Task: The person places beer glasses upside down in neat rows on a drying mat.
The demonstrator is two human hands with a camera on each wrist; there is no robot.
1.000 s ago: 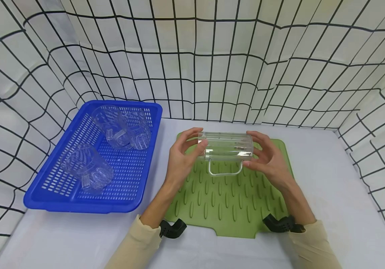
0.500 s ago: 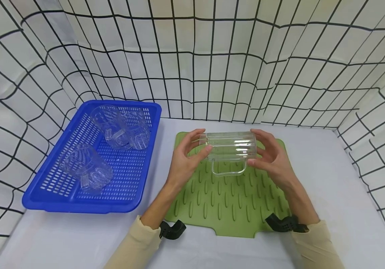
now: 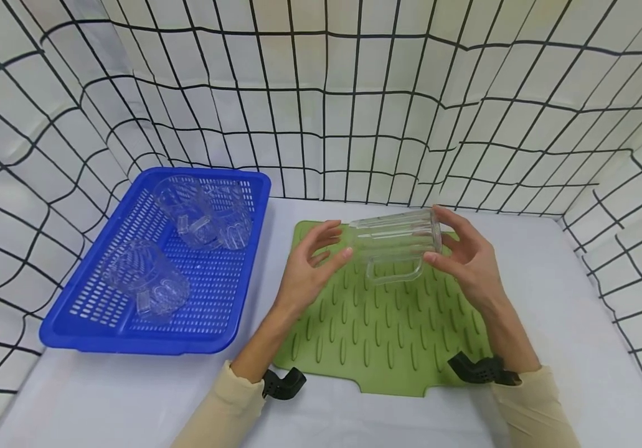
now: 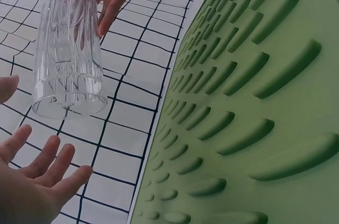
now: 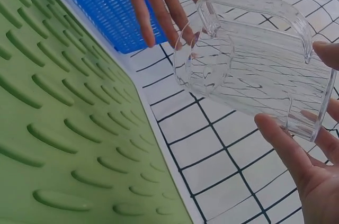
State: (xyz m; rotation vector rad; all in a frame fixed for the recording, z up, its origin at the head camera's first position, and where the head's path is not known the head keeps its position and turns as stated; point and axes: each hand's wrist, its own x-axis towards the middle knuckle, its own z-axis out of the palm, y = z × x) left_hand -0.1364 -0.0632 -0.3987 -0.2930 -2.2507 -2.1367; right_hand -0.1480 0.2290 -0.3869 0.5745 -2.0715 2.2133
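A clear glass mug point(image 3: 396, 235) lies sideways in the air above the green mat, its handle point(image 3: 393, 272) toward the person and its mouth to the left. My right hand point(image 3: 466, 264) grips the mug by its base, thumb and fingers round the end, as the right wrist view also shows. My left hand point(image 3: 312, 264) is beside the mouth with its fingers spread and loosely bent. In the left wrist view a gap shows between the left fingers point(image 4: 45, 176) and the mug's rim point(image 4: 69, 108).
A green drying mat point(image 3: 377, 336) with raised ridges lies below the hands. To its left stands a blue plastic basket point(image 3: 208, 339) holding three clear glass mugs point(image 3: 147, 280) on their sides. White walls with a black grid point(image 3: 377, 106) enclose the back and sides of the white table.
My left hand has let go of the mug's mouth end. My right hand has moved slightly right with the mug, which now tilts with its base end higher in the head view.
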